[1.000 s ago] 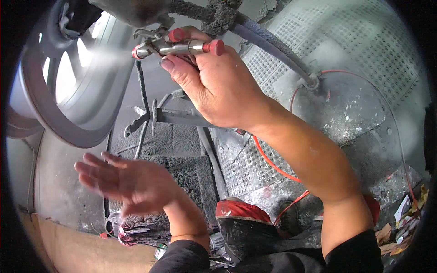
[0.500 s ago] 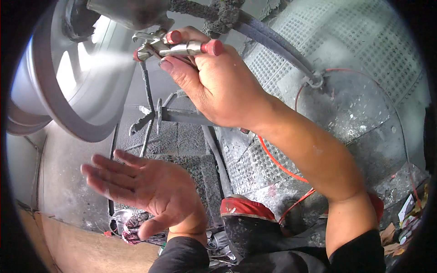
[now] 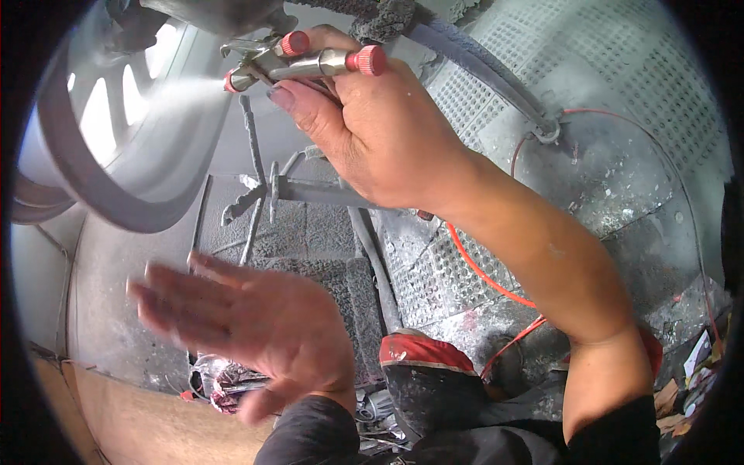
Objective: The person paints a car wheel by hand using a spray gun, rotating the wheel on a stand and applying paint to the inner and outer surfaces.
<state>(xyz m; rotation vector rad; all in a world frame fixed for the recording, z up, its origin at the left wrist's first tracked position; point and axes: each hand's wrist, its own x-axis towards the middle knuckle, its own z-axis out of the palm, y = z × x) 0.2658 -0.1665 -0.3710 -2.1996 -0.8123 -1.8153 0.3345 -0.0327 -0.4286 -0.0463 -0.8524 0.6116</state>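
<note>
My right hand (image 3: 387,132) is closed round a metal spray gun (image 3: 310,66) with red knobs and a red tip. A pale mist fans out leftward from its nozzle onto a grey wheel rim (image 3: 101,205), whose bright openings show behind the spray. Above the gun sits a dull metal cup (image 3: 217,12), partly cut off by the top of the view. Below the rim, my left hand (image 3: 271,325) is held palm up with its fingers spread, touching nothing; its fingertips are smeared by motion.
A crusted metal stand (image 3: 325,192) rises below the gun. An orange-red hose (image 3: 480,271) runs under my right forearm. Perforated floor plates (image 3: 604,85) lie at the right, with scraps (image 3: 686,395) at the lower right edge. A crumpled plastic bundle (image 3: 229,384) lies below my left hand.
The wheel rim's bright openings have shifted, so it appears to have turned. My left hand has moved slightly. The spray gun keeps spraying from nearly the same place.
</note>
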